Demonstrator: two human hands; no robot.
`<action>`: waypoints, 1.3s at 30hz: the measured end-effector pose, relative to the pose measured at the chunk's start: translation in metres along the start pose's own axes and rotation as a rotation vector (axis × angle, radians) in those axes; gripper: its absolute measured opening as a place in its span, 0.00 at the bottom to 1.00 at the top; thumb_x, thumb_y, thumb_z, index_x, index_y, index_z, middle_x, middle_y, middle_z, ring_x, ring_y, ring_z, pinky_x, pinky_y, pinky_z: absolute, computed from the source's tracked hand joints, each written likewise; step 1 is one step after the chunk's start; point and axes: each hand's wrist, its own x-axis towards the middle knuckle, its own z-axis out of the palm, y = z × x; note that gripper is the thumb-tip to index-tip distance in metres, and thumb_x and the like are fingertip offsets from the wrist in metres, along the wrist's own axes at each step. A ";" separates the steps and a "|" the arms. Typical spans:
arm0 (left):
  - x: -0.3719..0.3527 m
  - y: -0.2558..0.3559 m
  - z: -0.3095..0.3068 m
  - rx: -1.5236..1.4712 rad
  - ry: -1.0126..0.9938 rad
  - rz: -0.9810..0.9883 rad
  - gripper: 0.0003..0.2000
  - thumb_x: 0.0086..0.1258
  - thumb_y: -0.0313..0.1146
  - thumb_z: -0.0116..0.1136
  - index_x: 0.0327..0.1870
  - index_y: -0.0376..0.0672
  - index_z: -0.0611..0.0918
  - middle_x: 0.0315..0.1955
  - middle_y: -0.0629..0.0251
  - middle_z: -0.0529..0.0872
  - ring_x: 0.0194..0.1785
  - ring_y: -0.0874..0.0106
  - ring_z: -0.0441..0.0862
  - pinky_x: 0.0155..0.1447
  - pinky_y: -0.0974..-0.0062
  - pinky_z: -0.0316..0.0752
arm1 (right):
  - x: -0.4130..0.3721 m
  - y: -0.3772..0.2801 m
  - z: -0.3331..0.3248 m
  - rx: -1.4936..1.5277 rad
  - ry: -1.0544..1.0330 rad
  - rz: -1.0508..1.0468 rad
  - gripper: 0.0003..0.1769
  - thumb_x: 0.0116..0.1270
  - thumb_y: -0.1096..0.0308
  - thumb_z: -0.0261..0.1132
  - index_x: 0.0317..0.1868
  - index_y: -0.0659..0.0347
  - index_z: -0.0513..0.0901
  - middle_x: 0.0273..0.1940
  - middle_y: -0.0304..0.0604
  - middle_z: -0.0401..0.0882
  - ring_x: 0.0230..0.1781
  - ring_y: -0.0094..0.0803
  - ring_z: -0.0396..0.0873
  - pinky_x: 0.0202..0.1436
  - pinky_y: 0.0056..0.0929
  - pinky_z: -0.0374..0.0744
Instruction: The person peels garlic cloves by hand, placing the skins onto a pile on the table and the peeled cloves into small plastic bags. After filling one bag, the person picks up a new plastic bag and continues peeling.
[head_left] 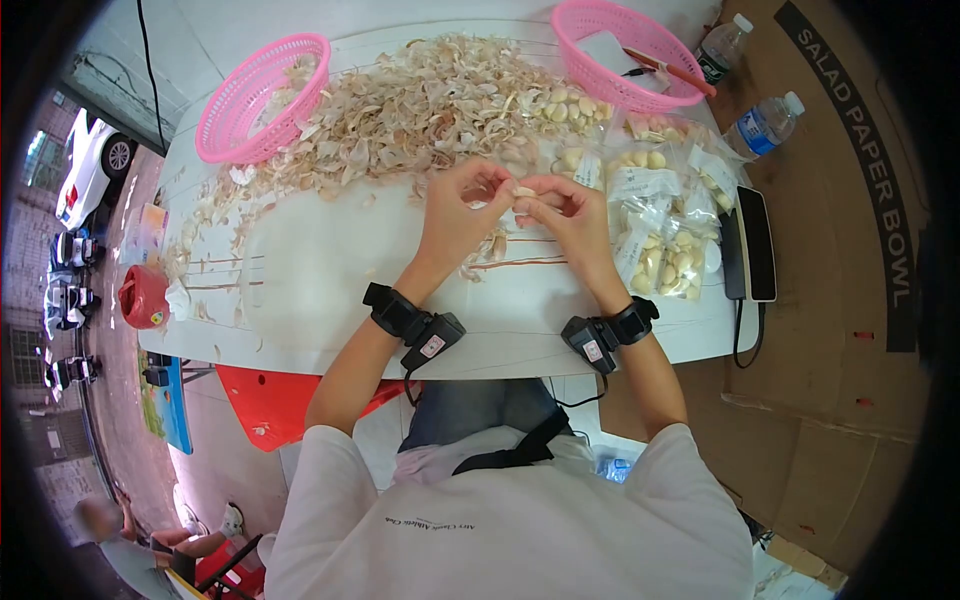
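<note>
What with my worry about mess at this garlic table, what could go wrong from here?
The small garlic clove pinched between left hand and right hand could slip into the peel heap. Loose peels reach the left edge of the table and may drift off. The phone lies at the right edge beside the bags of cloves; an elbow might knock it.

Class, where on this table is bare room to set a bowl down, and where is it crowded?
Bare: the table left of the left hand, below the peel pile. Crowded: bags of cloves beside the right hand; both hands pinch a clove.
</note>
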 end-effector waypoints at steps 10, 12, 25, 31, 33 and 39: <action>0.003 -0.001 -0.001 -0.057 0.183 0.095 0.03 0.66 0.23 0.58 0.38 0.35 0.79 0.29 0.70 0.81 0.34 0.82 0.78 0.38 0.84 0.75 | 0.000 0.003 -0.005 -0.154 0.023 -0.008 0.11 0.57 0.77 0.69 0.41 0.69 0.83 0.29 0.41 0.84 0.28 0.21 0.82 0.33 0.17 0.79; 0.005 0.000 -0.005 -0.056 0.315 0.092 0.02 0.67 0.23 0.58 0.37 0.35 0.78 0.30 0.71 0.80 0.31 0.83 0.77 0.35 0.84 0.74 | 0.001 0.005 -0.005 -0.176 0.025 -0.004 0.10 0.57 0.77 0.69 0.40 0.70 0.83 0.29 0.41 0.84 0.28 0.21 0.81 0.33 0.17 0.79; 0.008 -0.012 -0.014 0.305 0.136 -0.056 0.14 0.57 0.27 0.67 0.40 0.40 0.75 0.27 0.72 0.76 0.29 0.83 0.72 0.31 0.83 0.67 | 0.002 0.005 -0.009 -0.379 0.068 -0.073 0.09 0.55 0.77 0.71 0.38 0.66 0.83 0.24 0.34 0.78 0.23 0.16 0.74 0.30 0.15 0.75; 0.001 -0.012 -0.013 0.592 -0.056 0.130 0.15 0.55 0.32 0.67 0.37 0.41 0.72 0.28 0.65 0.74 0.29 0.69 0.72 0.34 0.71 0.69 | 0.002 0.003 -0.008 -0.482 0.044 -0.112 0.11 0.56 0.77 0.70 0.41 0.64 0.83 0.25 0.35 0.78 0.25 0.18 0.75 0.31 0.17 0.75; 0.002 -0.009 -0.016 0.656 -0.117 0.010 0.14 0.55 0.34 0.66 0.36 0.42 0.72 0.28 0.65 0.73 0.30 0.67 0.72 0.36 0.69 0.70 | 0.001 0.000 -0.006 -0.497 0.033 -0.097 0.11 0.56 0.77 0.69 0.41 0.64 0.83 0.26 0.37 0.78 0.25 0.19 0.75 0.31 0.18 0.76; 0.003 -0.012 -0.017 0.692 -0.080 0.203 0.13 0.54 0.31 0.66 0.34 0.42 0.73 0.29 0.65 0.76 0.31 0.66 0.76 0.36 0.70 0.70 | 0.000 -0.001 -0.003 -0.551 -0.010 -0.145 0.11 0.60 0.76 0.66 0.44 0.65 0.82 0.30 0.44 0.81 0.27 0.27 0.79 0.34 0.22 0.78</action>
